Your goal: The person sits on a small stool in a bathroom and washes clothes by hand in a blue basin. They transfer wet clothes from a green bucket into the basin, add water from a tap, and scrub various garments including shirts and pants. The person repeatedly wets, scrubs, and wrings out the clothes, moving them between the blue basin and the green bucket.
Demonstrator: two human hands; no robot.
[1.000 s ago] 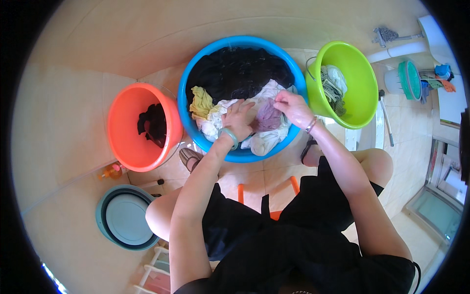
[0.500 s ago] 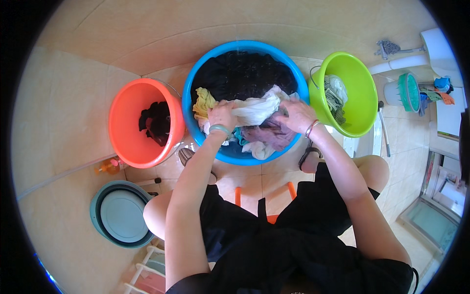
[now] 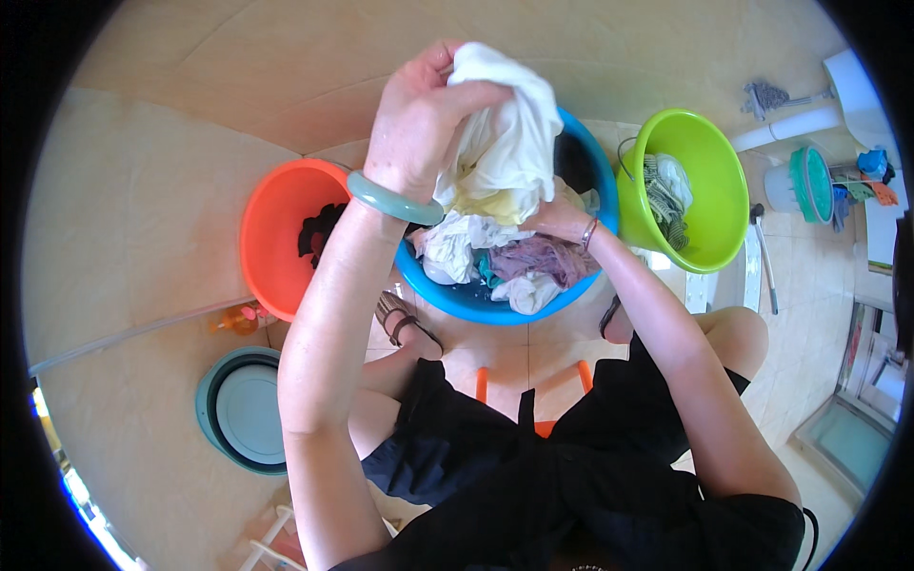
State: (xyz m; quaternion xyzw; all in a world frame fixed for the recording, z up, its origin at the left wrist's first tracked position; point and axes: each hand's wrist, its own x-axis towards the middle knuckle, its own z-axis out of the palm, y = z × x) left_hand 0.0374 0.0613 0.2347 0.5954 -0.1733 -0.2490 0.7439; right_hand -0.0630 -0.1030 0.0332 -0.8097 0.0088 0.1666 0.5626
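My left hand [image 3: 419, 124] is raised above the blue tub [image 3: 453, 305], its thumb and fingers closed on the top of a white wet-looking garment [image 3: 509, 133]. The garment hangs in folds over the tub, with a yellowish part at its lower end. My right hand [image 3: 564, 219] is lower, at the garment's bottom edge; its fingers are hidden behind the cloth. Inside the tub, a mauve cloth [image 3: 543, 261], white cloths [image 3: 455, 249] and a bit of teal fabric lie in water. The held garment and my left hand cover much of the tub's far side.
An orange bucket [image 3: 262, 252] with dark cloth stands left of the tub. To the right is a lime-green bucket [image 3: 728, 224] holding striped and white cloth. A grey basin [image 3: 214, 428] sits at the lower left. A long-handled brush [image 3: 767, 262] lies beyond the green bucket.
My left hand has lifted from the tub, up and away, carrying the white garment. My right hand stays low over the tub, now partly covered by the hanging cloth.
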